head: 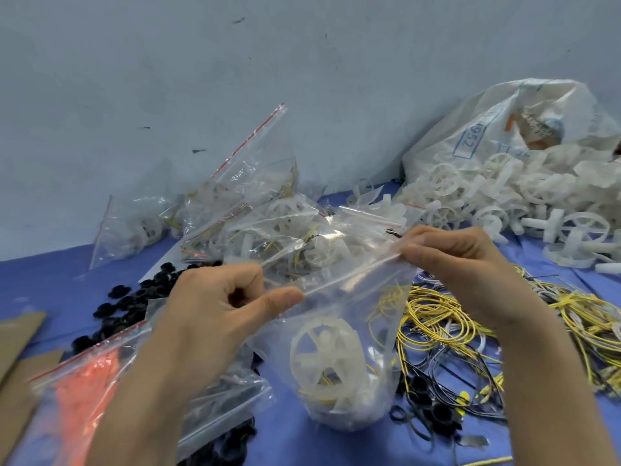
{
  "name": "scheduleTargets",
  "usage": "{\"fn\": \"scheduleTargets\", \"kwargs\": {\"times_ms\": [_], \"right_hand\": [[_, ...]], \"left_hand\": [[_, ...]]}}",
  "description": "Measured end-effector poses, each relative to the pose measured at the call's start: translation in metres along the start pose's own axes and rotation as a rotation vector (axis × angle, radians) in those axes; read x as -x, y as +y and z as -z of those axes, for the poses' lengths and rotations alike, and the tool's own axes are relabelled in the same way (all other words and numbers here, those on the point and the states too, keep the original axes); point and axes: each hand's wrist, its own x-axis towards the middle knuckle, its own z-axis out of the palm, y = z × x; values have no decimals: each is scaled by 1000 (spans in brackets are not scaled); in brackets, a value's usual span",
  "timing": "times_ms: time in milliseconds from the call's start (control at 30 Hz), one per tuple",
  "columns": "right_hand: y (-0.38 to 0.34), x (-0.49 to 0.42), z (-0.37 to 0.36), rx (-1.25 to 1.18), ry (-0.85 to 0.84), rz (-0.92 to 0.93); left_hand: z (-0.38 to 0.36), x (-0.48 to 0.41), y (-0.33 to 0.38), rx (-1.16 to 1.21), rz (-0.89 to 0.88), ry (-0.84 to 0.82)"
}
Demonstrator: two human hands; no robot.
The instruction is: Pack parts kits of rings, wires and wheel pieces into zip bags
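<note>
Between my two hands hangs a clear zip bag [349,317] with a white spoked wheel piece [324,359] and thin yellow wire inside it. My left hand [221,304] pinches the left end of the bag's zip strip between thumb and fingers. My right hand [460,264] pinches the right end of the same strip. The bag's bottom rests on the blue table cover [285,442].
Filled zip bags [262,210] are piled at the back against the wall. Black rings [134,307] lie at left, tangled yellow and black wires [470,331] at right, loose white wheel pieces [504,196] spilling from a big white sack [497,122]. Empty zip bags with orange contents [87,391] lie front left.
</note>
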Motion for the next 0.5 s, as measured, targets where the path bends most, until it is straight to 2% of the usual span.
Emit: {"fn": "scheduleTargets", "kwargs": {"times_ms": [100, 200, 267, 367, 433, 467, 500], "right_hand": [[7, -1, -3, 4, -3, -96], [16, -1, -21, 95, -288, -346], [23, 0, -39, 99, -369, -466], [22, -5, -49, 41, -256, -557], [14, -7, -46, 106, -233, -556], [7, -6, -42, 142, -207, -531], [0, -5, -38, 157, -175, -505]], "left_hand": [[2, 0, -2, 11, 21, 4], [-4, -2, 2, 34, 12, 72], [-3, 0, 3, 16, 11, 118], [23, 13, -1, -37, 105, 285], [49, 30, -9, -94, 233, 352], [61, 39, -15, -139, 332, 294], [71, 50, -21, -244, 446, 145]]}}
